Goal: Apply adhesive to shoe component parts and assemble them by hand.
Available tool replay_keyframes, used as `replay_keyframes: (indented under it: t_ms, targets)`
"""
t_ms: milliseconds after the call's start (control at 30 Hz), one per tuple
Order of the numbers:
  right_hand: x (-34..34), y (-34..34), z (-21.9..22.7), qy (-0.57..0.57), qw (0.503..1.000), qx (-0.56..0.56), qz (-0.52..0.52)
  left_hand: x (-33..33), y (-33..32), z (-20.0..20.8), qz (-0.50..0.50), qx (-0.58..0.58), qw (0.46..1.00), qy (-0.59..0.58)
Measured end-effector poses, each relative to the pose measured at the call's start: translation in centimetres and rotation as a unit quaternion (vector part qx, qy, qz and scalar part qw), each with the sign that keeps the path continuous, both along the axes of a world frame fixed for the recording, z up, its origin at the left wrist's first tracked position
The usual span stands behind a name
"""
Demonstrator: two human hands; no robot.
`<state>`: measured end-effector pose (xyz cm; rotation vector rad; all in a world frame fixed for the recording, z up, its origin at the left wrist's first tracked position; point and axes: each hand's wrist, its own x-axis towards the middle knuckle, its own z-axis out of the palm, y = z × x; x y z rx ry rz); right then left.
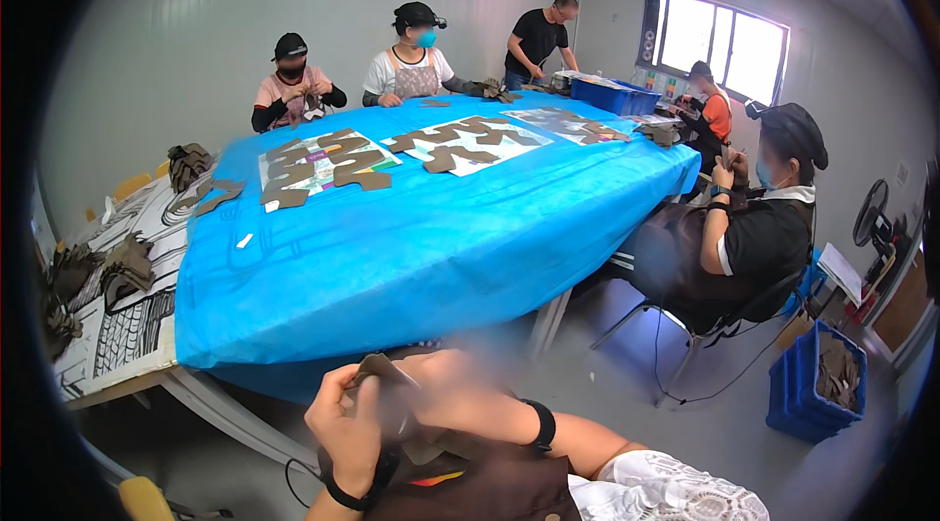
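Close to my body, below the table's near edge, my left hand (348, 423) pinches a dark brown cut piece (377, 364) of cloth-like or leather-like material between thumb and fingers. My right hand (455, 392) is right beside it, against the same piece. A blurred patch covers its fingers, so their grip is hidden. A thin pale edge shows between the two hands, too unclear to name. More brown material (446, 445) hangs below my hands, over my dark apron (480, 492).
A blue-covered table (392, 276) holds printed sheets (470, 141) with brown cut pieces on them. Brown stacks (127, 266) lie at the left. Several co-workers sit or stand around; one (759, 217) sits at the right. Blue crates (813, 389) stand on the floor at the right.
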<state>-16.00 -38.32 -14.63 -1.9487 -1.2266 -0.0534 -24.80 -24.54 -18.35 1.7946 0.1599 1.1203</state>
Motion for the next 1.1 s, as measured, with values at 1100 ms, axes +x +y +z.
replay_keyframes:
  t_ms: [1100]
  targets:
    - [-0.9,-0.6,0.3,-0.009,0.999,-0.037,-0.033,-0.6,0.4,0.0,0.032,0.009,0.999,0.014]
